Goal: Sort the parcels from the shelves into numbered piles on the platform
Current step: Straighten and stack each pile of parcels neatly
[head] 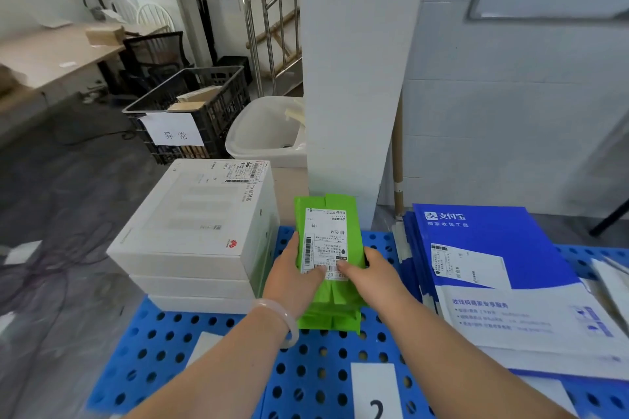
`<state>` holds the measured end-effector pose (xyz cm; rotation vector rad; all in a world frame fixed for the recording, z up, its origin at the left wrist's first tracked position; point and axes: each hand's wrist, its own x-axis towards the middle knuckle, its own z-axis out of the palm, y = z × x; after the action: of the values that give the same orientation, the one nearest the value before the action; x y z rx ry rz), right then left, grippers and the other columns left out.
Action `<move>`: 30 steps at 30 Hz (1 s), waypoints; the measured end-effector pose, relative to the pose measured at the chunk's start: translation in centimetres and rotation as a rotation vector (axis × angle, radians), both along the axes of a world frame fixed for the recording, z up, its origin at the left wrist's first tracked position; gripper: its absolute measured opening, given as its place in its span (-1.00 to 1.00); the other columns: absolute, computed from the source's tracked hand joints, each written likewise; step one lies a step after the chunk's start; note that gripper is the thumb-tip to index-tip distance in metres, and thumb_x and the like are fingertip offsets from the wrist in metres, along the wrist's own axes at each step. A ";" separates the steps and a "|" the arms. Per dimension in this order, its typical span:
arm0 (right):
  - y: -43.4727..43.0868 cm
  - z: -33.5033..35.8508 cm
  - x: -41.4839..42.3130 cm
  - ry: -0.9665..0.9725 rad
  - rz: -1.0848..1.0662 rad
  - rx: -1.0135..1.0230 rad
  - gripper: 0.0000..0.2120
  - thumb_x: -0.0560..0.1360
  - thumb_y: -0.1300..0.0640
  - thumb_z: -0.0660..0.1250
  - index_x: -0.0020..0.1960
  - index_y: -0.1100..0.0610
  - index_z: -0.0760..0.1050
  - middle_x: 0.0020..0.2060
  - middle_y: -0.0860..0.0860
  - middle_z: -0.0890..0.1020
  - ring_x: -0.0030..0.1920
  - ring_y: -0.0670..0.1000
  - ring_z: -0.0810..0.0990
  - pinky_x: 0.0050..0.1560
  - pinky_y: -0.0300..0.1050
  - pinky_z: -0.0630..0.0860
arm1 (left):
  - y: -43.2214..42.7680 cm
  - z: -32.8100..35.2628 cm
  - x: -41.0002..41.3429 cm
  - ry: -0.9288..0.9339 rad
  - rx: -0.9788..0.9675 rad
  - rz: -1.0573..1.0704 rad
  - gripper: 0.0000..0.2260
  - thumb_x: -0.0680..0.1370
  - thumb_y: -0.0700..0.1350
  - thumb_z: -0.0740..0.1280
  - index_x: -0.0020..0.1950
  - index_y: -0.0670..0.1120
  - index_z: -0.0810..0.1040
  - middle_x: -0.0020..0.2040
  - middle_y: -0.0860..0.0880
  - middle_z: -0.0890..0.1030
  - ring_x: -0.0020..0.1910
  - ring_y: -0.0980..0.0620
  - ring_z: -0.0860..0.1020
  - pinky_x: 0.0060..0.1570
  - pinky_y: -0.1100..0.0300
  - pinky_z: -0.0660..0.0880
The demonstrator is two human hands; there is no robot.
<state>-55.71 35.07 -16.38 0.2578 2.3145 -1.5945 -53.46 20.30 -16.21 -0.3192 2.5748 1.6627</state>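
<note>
A green parcel point(326, 214) with a white shipping label lies on top of other green parcels on the blue perforated platform point(306, 371). My left hand point(292, 277) grips its left edge, thumb on the label. My right hand point(371, 274) grips its right edge, thumb also on the label. A white card marked 2 point(376, 391) lies on the platform in front of this pile. Left of it stands a stack of three white boxes point(197, 231). To the right lies a pile of blue and white envelopes point(503, 269).
A white pillar point(354, 78) rises right behind the green pile. A black crate point(190, 112) with a paper sign and a white tub point(265, 133) stand on the floor behind the boxes. Another white card point(204, 347) lies at the platform's left.
</note>
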 end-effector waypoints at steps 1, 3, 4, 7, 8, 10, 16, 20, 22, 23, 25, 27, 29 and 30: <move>0.1 0.1 0.0 0.015 -0.005 -0.006 -0.73 0.53 0.02 0.35 0.20 -0.05 0.42 -0.07 -0.21 0.54 -0.07 -0.18 0.54 -0.12 -0.27 0.47 | 0.1 0.2 -0.1 0.006 0.005 0.002 -0.46 0.52 -0.22 0.35 0.33 0.28 0.28 0.06 0.32 0.50 -0.06 0.40 0.46 -0.20 0.58 0.39; 0.3 0.3 0.1 0.042 -0.018 -0.031 -0.77 0.53 0.03 0.34 0.16 -0.09 0.40 -0.09 -0.23 0.52 -0.11 -0.26 0.50 -0.20 -0.36 0.40 | 0.4 0.5 -0.3 0.029 0.008 0.005 -0.43 0.52 -0.23 0.34 0.42 0.22 0.29 0.13 0.28 0.54 -0.04 0.41 0.49 -0.20 0.61 0.38; 0.5 0.4 0.2 0.057 -0.027 -0.041 -0.77 0.53 0.04 0.34 0.14 -0.10 0.39 -0.08 -0.23 0.52 -0.12 -0.29 0.48 -0.23 -0.38 0.38 | 0.7 0.7 -0.4 0.042 0.011 0.005 -0.41 0.51 -0.24 0.33 0.45 0.19 0.29 0.15 0.25 0.55 -0.03 0.41 0.49 -0.21 0.62 0.38; 1.3 1.0 0.2 0.106 -0.085 -0.075 -0.75 0.51 0.06 0.37 0.12 -0.13 0.38 -0.04 -0.20 0.54 -0.13 -0.31 0.48 -0.26 -0.39 0.36 | 1.4 1.4 -0.7 0.077 0.021 -0.009 -0.43 0.51 -0.26 0.33 0.43 0.19 0.31 0.16 0.21 0.56 -0.02 0.40 0.50 -0.21 0.60 0.38; 1.7 1.3 0.2 0.113 -0.118 -0.098 -0.73 0.50 0.07 0.39 0.11 -0.13 0.37 -0.06 -0.21 0.54 -0.12 -0.30 0.48 -0.26 -0.37 0.37 | 1.7 1.6 -0.9 0.084 0.021 -0.024 -0.44 0.51 -0.24 0.34 0.42 0.20 0.31 0.17 0.20 0.55 0.00 0.38 0.50 -0.20 0.60 0.38; 2.6 1.7 0.1 0.105 -0.180 -0.144 -0.67 0.47 0.07 0.42 0.14 -0.12 0.36 -0.08 -0.21 0.53 -0.11 -0.23 0.52 -0.21 -0.30 0.43 | 2.3 1.8 -1.1 0.081 0.031 -0.053 -0.40 0.52 -0.17 0.37 0.49 0.15 0.26 0.26 0.16 0.51 0.10 0.29 0.49 -0.19 0.59 0.38; 5.4 1.3 0.2 0.026 -0.236 -0.199 -0.41 0.40 0.01 0.48 0.35 -0.08 0.30 0.03 -0.13 0.57 0.02 -0.04 0.62 0.09 0.02 0.57 | 4.5 1.7 -1.0 -0.015 0.073 -0.122 -0.35 0.53 -0.08 0.39 0.54 0.09 0.14 0.21 0.27 0.39 0.11 0.32 0.39 -0.09 0.63 0.31; 7.2 0.5 0.5 -0.005 -0.320 -0.283 -0.37 0.36 0.12 0.53 0.34 -0.06 0.34 0.10 0.00 0.62 0.02 0.05 0.66 0.08 0.11 0.60 | 5.1 0.8 -1.1 -0.053 0.023 -0.209 -0.28 0.51 0.04 0.39 0.56 0.10 0.06 0.43 0.16 0.36 0.40 0.11 0.34 0.32 0.23 0.30; 8.1 0.3 0.7 -0.012 -0.374 -0.313 -0.39 0.36 0.16 0.53 0.32 -0.05 0.35 0.09 0.03 0.62 0.01 0.07 0.66 0.05 0.10 0.61 | 5.0 0.2 -1.0 -0.014 -0.031 -0.217 -0.29 0.52 0.07 0.37 0.56 0.11 0.06 0.48 0.12 0.29 0.45 0.10 0.26 0.43 0.10 0.25; 8.5 0.2 0.8 -0.001 -0.390 -0.287 -0.40 0.37 0.17 0.53 0.31 -0.04 0.35 0.07 0.01 0.62 0.00 0.06 0.66 0.03 0.07 0.61 | 4.7 -0.1 -0.9 0.016 -0.089 -0.207 -0.32 0.53 0.08 0.35 0.55 0.12 0.07 0.49 0.12 0.25 0.48 0.09 0.21 0.46 0.07 0.20; 9.2 0.1 0.9 0.027 -0.402 -0.194 -0.41 0.38 0.18 0.52 0.32 -0.04 0.34 0.05 -0.01 0.62 -0.01 0.03 0.65 0.02 0.04 0.60 | 3.9 -1.1 -0.9 0.034 -0.280 -0.191 -0.38 0.55 0.10 0.29 0.54 0.16 0.09 0.53 0.12 0.15 0.52 0.06 0.08 0.50 0.07 0.07; 9.5 -0.2 0.8 0.040 -0.391 -0.108 -0.39 0.38 0.17 0.51 0.34 -0.02 0.33 0.10 0.01 0.61 0.00 0.03 0.63 0.06 0.05 0.59 | 3.1 -2.2 -0.9 -0.041 -0.486 -0.195 -0.39 0.55 0.15 0.25 0.54 0.21 0.06 0.57 0.11 0.01 0.54 0.01 -0.03 0.51 0.01 0.01; 9.3 -0.5 0.7 0.049 -0.346 -0.026 -0.37 0.39 0.17 0.50 0.36 -0.01 0.31 0.12 0.01 0.60 0.01 0.02 0.62 -0.01 -0.02 0.58 | 2.4 -3.1 -0.9 -0.119 -0.590 -0.196 -0.39 0.53 0.19 0.23 0.53 0.25 0.04 0.58 0.10 -0.08 0.55 -0.03 -0.09 0.50 -0.06 0.02; 9.1 -0.6 0.7 0.058 -0.317 0.012 -0.37 0.39 0.17 0.50 0.38 0.01 0.30 0.09 -0.02 0.59 -0.01 0.00 0.60 -0.10 -0.11 0.56 | 2.2 -3.3 -0.9 -0.141 -0.608 -0.196 -0.38 0.53 0.19 0.24 0.53 0.25 0.04 0.58 0.09 -0.09 0.55 -0.03 -0.11 0.50 -0.08 0.03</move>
<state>-55.00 44.19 -17.00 0.6151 2.4224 -1.7514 -54.31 22.52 -19.48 -0.1877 2.8254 0.7394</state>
